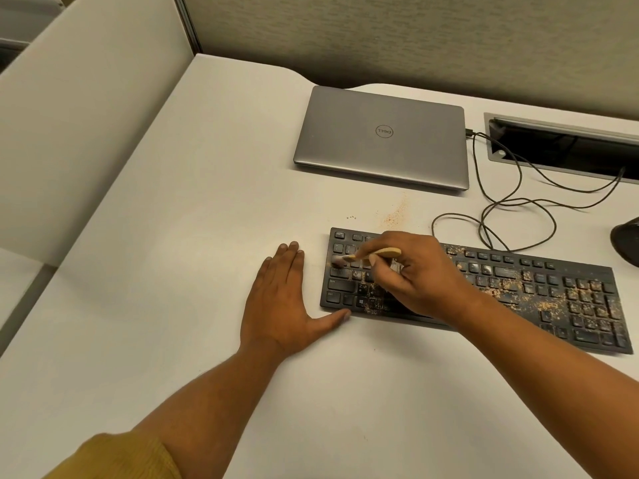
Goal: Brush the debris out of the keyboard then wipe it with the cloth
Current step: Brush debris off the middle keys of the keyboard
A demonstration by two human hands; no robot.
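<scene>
At keyboard (511,273) left edge: brush (378,254) tip, left hand (283,299) flat beside.

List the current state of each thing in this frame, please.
keyboard: dirty, crumbs thickest on right half
brush: held, bristles on the left-end keys
right hand: grips the brush
left hand: flat on desk, thumb at keyboard's front edge
laptop: lid closed, cable plugged in
desk: crumb patch behind keyboard
</scene>
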